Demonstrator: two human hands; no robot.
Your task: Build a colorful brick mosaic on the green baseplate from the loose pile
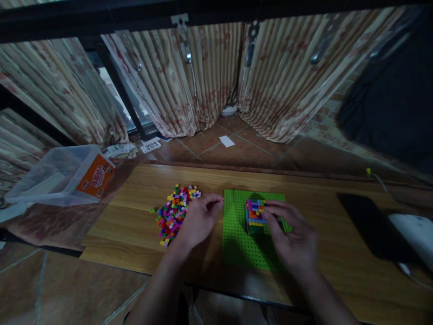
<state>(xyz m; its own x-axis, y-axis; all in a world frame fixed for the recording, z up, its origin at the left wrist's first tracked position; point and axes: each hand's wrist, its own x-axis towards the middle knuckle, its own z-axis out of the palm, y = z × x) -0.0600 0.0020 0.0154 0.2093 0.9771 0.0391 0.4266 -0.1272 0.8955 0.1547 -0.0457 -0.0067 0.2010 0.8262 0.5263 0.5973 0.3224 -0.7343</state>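
A block of stacked toy bricks [256, 219] in several colours stands on a green baseplate [237, 253]. My right hand [292, 234] reaches over the plate from the right. Its thumb and forefinger come together at the block's upper right edge; whatever lies between them is too small to name. My left hand [201, 219] is at the plate's left edge, thumb and forefinger pinched. A tiny pinkish spot shows at those fingertips, but I cannot make out what it is. Left of that hand lies a heap of loose toy bricks [172, 214], partly covered by the hand.
The wooden table [135, 216] carries a dark flat object [372, 225] and a white item [412, 234] on the right. A clear plastic bin [50, 180] with an orange label stands beyond the left end. Striped curtains [216, 81] hang behind the table.
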